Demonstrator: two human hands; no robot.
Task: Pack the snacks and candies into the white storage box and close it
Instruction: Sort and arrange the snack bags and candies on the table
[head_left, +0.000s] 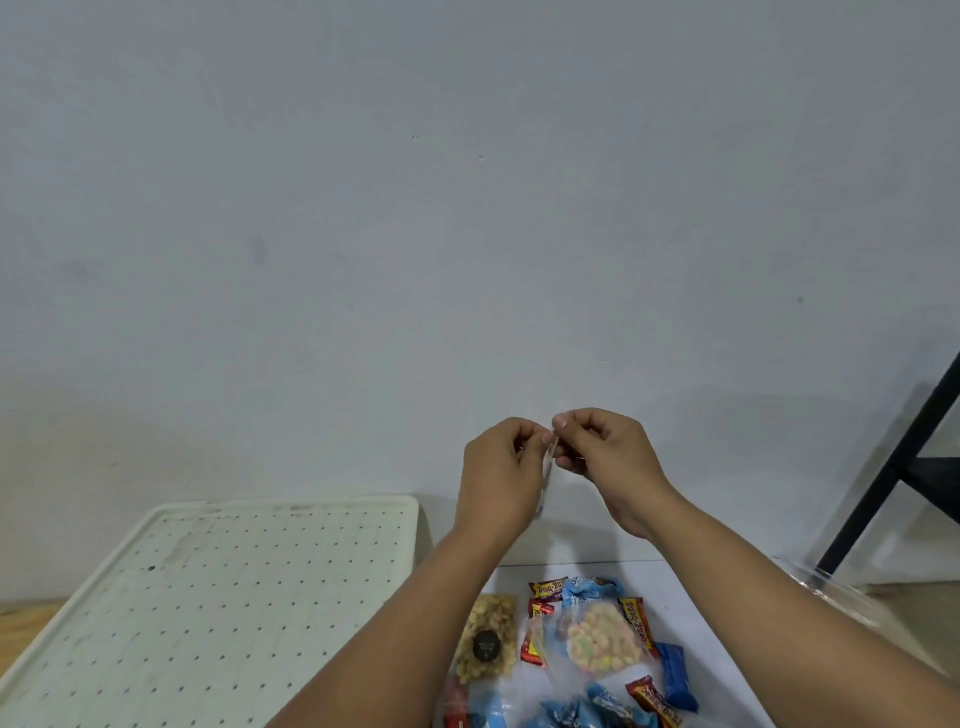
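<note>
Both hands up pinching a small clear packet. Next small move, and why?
Probably lower the clear packet toward the snack pile: left hand and right hand pinch it mid-air above the table, and no open white box is in view yet.

You worked under dim, even, bluish light that cast soft shadows on the wall (467, 208), with wide-angle bending at the edges and slight softness throughout.
</note>
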